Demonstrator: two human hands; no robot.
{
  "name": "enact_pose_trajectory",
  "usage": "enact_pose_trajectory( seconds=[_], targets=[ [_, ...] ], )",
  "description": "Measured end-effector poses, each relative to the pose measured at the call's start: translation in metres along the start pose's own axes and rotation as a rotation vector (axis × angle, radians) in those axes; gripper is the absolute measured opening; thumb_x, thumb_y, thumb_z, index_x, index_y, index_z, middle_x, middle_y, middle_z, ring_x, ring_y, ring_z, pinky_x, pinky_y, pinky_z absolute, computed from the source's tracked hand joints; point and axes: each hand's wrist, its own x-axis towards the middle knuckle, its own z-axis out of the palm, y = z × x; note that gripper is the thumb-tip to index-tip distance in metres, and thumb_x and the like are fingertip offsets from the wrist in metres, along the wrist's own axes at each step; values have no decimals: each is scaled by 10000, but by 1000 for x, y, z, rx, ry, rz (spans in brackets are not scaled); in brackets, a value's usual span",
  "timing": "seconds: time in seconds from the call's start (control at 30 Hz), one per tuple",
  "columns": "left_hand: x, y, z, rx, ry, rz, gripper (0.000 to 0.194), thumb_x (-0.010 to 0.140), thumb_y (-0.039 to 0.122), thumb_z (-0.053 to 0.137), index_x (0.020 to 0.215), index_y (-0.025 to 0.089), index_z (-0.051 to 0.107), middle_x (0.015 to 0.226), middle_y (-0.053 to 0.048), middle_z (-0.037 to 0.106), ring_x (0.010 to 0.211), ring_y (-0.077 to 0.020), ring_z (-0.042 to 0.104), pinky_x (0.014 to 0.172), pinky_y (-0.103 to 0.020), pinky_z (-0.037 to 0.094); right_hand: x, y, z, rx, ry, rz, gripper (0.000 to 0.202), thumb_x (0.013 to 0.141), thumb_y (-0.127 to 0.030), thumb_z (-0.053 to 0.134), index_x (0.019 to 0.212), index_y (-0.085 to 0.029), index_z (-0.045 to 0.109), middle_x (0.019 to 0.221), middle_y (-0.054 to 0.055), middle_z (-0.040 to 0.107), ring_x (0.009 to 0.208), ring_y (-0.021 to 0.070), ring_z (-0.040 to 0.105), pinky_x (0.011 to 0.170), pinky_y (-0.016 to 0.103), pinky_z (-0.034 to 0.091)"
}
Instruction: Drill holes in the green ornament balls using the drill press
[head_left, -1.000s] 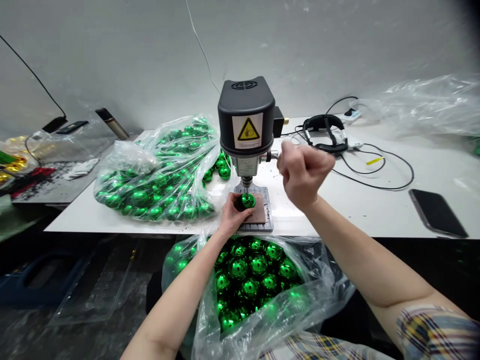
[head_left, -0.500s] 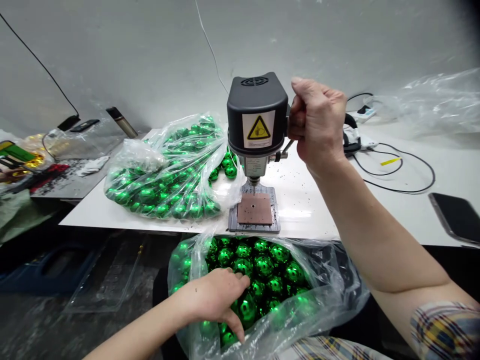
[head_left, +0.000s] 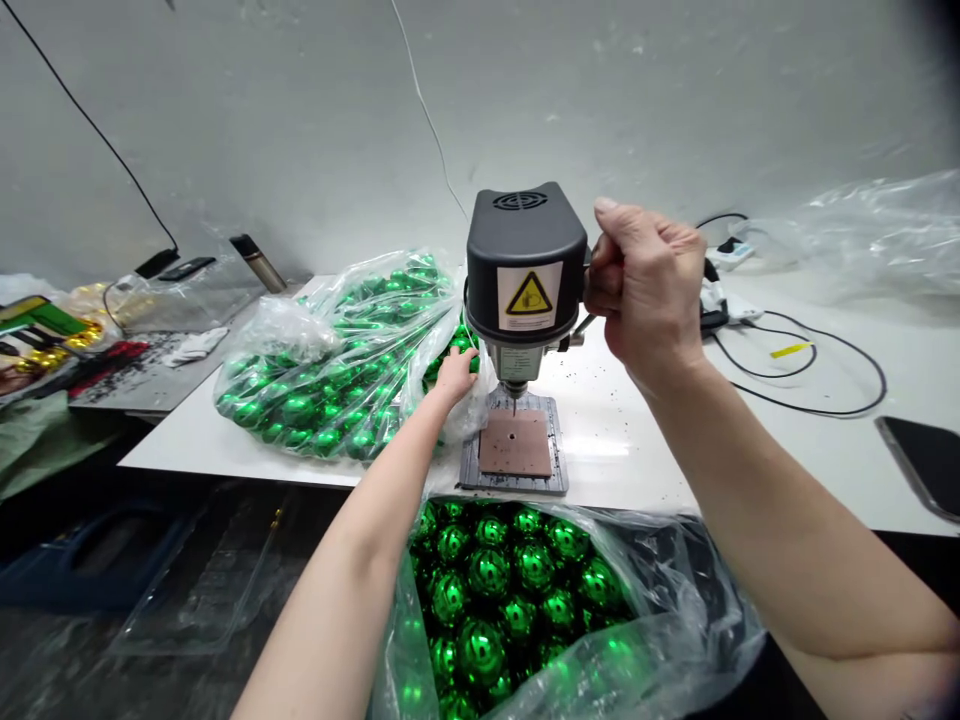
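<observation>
My right hand [head_left: 651, 285] is closed around the feed lever at the right side of a small black drill press [head_left: 526, 262]; the fingers cover most of the grip. Below its chuck, the thin bit [head_left: 514, 406] stands over a brown square plate [head_left: 516, 455] with a hole, lying on the dark metal base [head_left: 556, 482]. My left hand [head_left: 455, 376] is at the mouth of the back plastic bag [head_left: 352, 340], left of the drill. Its fingers are apart over shiny green balls [head_left: 463, 345], and their tips are partly hidden.
In front of the table edge, an open plastic bag [head_left: 652, 610] holds several green balls [head_left: 534, 565]. A phone [head_left: 926, 460] and a looped black cable [head_left: 874, 385] lie at right. A glove [head_left: 195, 347] and a bottle [head_left: 259, 265] are at left.
My left hand has moved from the balls in the front bag up and forward to the back bag's mouth. My right hand stays on the lever. The view has shifted slightly.
</observation>
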Motion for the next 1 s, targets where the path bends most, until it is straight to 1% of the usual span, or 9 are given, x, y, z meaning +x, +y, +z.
enact_pose_trajectory(
  seconds=[0.1,0.17,0.27,0.37,0.43,0.5,0.63,0.8,1.0],
  targets=[
    [-7,-8,-2,-152,57,-28,402,741,116,637,1143,133,627,1166,-132,640,1096,-255,601,1000,-417,484,3,4,-2,28,-1,-8,459,869,-321,688,479,-208,472,389,-64,312,306,46,223,308,248,118],
    [-18,-10,-14,-476,63,-110,404,775,216,624,1171,139,606,1069,-105,664,975,-223,627,911,-404,531,5,6,-2,48,7,-28,462,865,-299,688,464,-207,476,371,-63,305,292,47,218,295,248,102],
    [-45,-10,-41,-1095,-29,-301,384,793,334,615,1138,164,609,991,-81,680,829,-189,643,789,-366,560,7,9,-3,28,-21,-68,470,845,-385,721,483,-208,479,374,-64,311,295,44,224,295,242,113],
    [-78,-3,-66,-1347,-182,-433,348,806,438,630,1018,162,636,990,-98,697,813,-190,659,752,-343,559,7,10,-3,41,2,-50,466,836,-388,726,482,-209,482,376,-63,313,303,46,219,302,248,103],
    [-100,4,-72,-1381,-235,-477,386,800,494,668,994,162,643,998,-107,703,813,-187,661,727,-323,556,6,9,-4,33,1,-48,459,855,-373,705,490,-209,481,384,-61,317,309,48,225,313,251,112],
    [-119,12,-70,-1378,-231,-482,408,753,464,753,1012,166,645,1003,-96,705,809,-171,657,722,-303,553,6,10,-5,9,-14,-54,447,885,-363,675,515,-209,476,397,-58,329,319,51,235,329,254,136],
    [-140,23,-45,-1303,-177,-426,563,661,317,856,1138,160,601,1063,-95,705,896,-187,676,820,-350,552,9,13,-8,-13,-24,-46,442,917,-369,639,550,-215,447,412,-59,327,336,59,224,353,272,162],
    [-140,19,-6,-1073,14,-311,639,597,313,888,1130,139,581,1050,-85,712,961,-182,659,938,-356,499,13,17,-10,-42,-74,-52,480,915,-490,626,577,-222,415,416,-71,299,356,57,207,360,272,184],
    [-127,20,16,-895,-35,-210,607,626,353,855,1145,150,614,1024,-78,709,882,-177,634,824,-324,501,17,20,-11,-46,-88,-47,536,881,-607,612,575,-227,390,422,-67,296,360,58,206,344,274,167]
  ],
)
